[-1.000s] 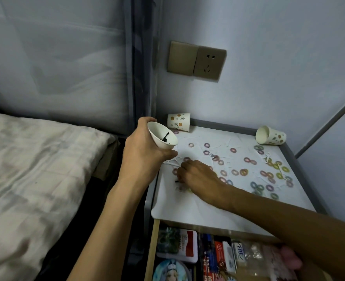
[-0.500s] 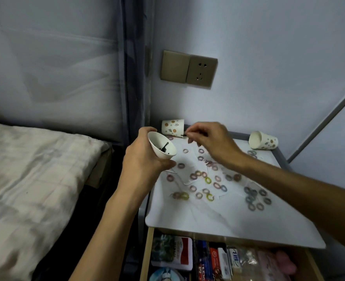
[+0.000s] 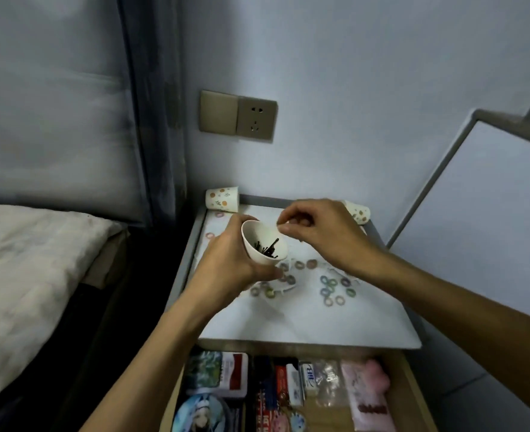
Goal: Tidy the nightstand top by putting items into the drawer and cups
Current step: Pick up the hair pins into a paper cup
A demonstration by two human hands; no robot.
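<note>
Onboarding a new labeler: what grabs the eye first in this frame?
Centre frame, the left hand holds a white paper cup with dark hairpins inside, and the right hand pinches just above its rim. Behind them, small coloured hair ties lie scattered over the white nightstand top. Below, the open drawer is packed with items.

Nightstand top [image 3: 288, 319] sits center frame, bed [image 3: 33, 260] off to the left, wall socket [image 3: 238, 116] up above it. One paper cup [image 3: 222, 199] lies on its side at the top's back left corner, another tipped cup [image 3: 358, 211] at the back right, partly behind the right hand [image 3: 319, 233]. The left hand [image 3: 229, 269] holds a third cup [image 3: 263, 243] over the top's left half, with small pins [image 3: 267, 247] inside it. Little rings [image 3: 332, 286] lie scattered across the middle. The open drawer [image 3: 413, 388] is at the bottom of the frame, packed with stuff.
</note>
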